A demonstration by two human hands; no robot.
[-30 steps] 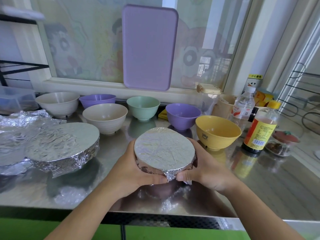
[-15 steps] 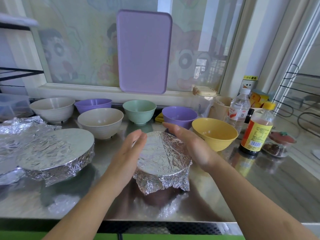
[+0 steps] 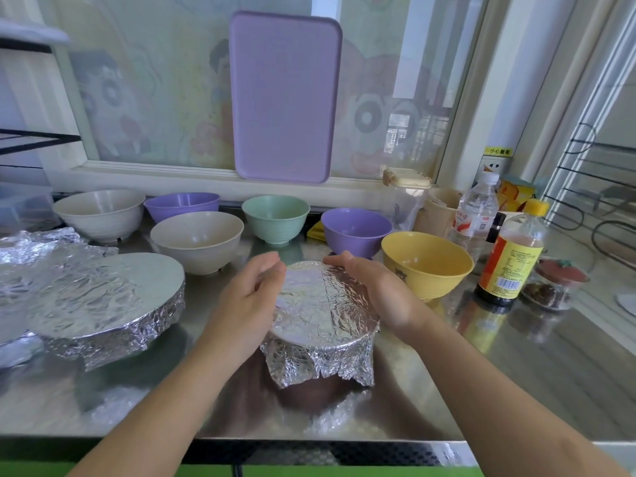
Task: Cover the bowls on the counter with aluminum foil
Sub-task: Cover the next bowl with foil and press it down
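On the steel counter's (image 3: 516, 373) near middle stands a round bowl capped in crinkled aluminium foil (image 3: 320, 315); left hand (image 3: 247, 304) and right hand (image 3: 375, 290), fingers relaxed, flank its rim.

A home kitchen, plainly. Shiny stainless-steel counter (image 3: 516, 373) under a window covered with cartoon-character film (image 3: 144, 98). Lilac rectangular plastic tray (image 3: 284, 98) propped upright on the sill. Along the back, empty plastic bowls: cream (image 3: 99, 213), purple (image 3: 182, 204), mint-green (image 3: 275, 218), yellow (image 3: 426, 270). At the right, a yellow-capped sauce bottle with an orange label (image 3: 512, 259), a clear water bottle (image 3: 476, 215), and black wire racks (image 3: 592, 201).
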